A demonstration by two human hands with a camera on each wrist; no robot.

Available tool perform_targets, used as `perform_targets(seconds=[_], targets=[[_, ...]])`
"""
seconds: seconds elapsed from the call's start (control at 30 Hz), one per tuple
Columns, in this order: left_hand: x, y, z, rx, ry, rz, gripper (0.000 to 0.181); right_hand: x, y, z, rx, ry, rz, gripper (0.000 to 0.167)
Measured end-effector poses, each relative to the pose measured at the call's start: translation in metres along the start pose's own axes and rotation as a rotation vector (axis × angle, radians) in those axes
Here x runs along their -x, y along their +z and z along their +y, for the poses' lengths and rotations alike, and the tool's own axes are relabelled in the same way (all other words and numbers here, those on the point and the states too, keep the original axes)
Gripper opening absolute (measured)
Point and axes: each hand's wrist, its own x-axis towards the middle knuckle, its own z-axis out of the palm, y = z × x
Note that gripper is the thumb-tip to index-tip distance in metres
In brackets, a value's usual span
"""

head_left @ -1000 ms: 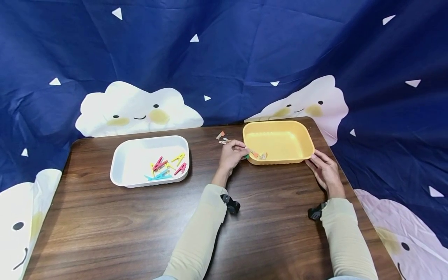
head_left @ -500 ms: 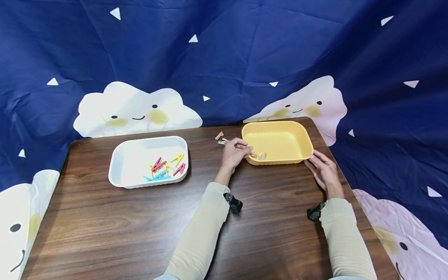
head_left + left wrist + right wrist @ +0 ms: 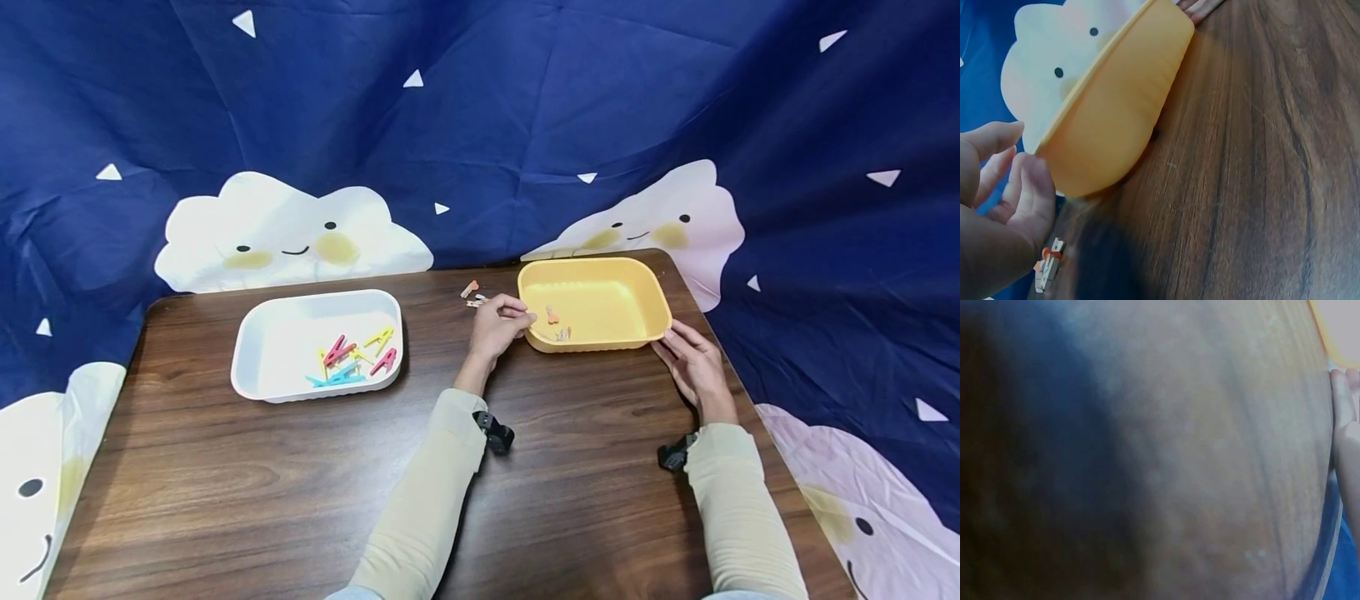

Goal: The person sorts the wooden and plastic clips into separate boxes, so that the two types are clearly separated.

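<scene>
My left hand (image 3: 497,332) is at the left rim of a yellow basin (image 3: 600,343), its thumb and fingers apart with nothing between them. The left wrist view shows those fingers (image 3: 1038,181) close against the basin's outer wall. Inside the basin, near its left front corner, lie a small clip with an orange heart (image 3: 552,317) and some pale clips (image 3: 562,335). My right hand (image 3: 697,367) touches the basin's right front corner with extended fingers. The right wrist view is mostly blurred and catches only part of that hand (image 3: 1347,419).
Behind my left hand, small wooden clips with orange decorations (image 3: 470,289) lie on the brown table (image 3: 300,483). To the left stands a white basin (image 3: 262,367) with red, yellow and blue plastic clothespins (image 3: 341,358). A blue cloth (image 3: 480,125) hangs behind the table.
My left hand has let go of a small clip at the yellow basin's left rim, and its fingers have parted. The orange-heart clip now lies slightly deeper inside. My right hand stays put.
</scene>
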Motion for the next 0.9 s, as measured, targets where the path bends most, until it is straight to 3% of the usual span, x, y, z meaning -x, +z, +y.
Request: perform_targets(seconds=[0.23,0.63,0.9], targets=[[-0.004,-0.012,-0.005,0.035,-0.022,0.056,0.014,-0.001,0.002,-0.003,0.009,-0.002,0.002,0.032],[-0.017,-0.045,-0.012,-0.089,0.057,0.145,0.027,0.003,0.002,-0.003,-0.004,0.006,0.012,0.032],[-0.024,-0.052,-0.018,-0.201,0.076,0.153,0.027,0.003,0.002,-0.001,0.008,0.019,0.029,0.033]])
